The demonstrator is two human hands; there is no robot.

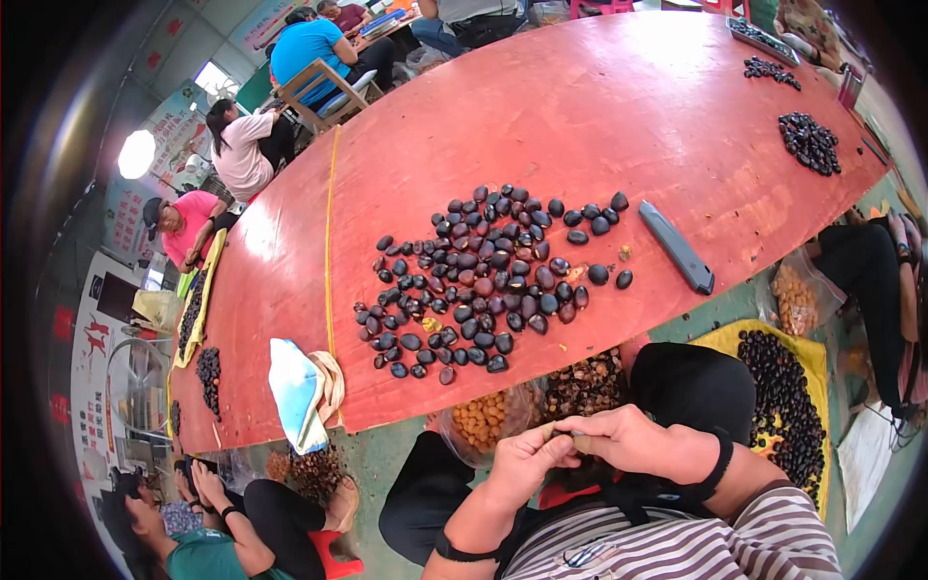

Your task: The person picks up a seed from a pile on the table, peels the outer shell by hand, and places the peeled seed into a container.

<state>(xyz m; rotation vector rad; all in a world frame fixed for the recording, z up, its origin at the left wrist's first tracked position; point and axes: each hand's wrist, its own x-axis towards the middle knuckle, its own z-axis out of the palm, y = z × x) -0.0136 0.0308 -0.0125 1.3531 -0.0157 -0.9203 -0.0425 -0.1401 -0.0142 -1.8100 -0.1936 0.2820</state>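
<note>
My left hand point(527, 459) and my right hand point(623, 440) meet over my lap, below the table's near edge. Fingers and thumbs of both are pinched together around something small and yellowish-brown, mostly hidden by the fingertips. Just left of my hands, a clear plastic bag point(483, 418) holds orange-yellow kernels. Behind them lies a heap of brown shell pieces point(585, 387). On the red table point(541, 106), a wide spread of dark, shiny nuts point(483, 261) lies in front of me. A grey-black box cutter point(677, 246) rests to the right of the nuts.
A folded blue, white and tan cloth point(300, 387) lies at the table's near-left edge. To my right, a yellow sack point(817, 387) bears more dark nuts, beside a bag of kernels point(795, 295). People sit around the table, one close at lower left, another at far right.
</note>
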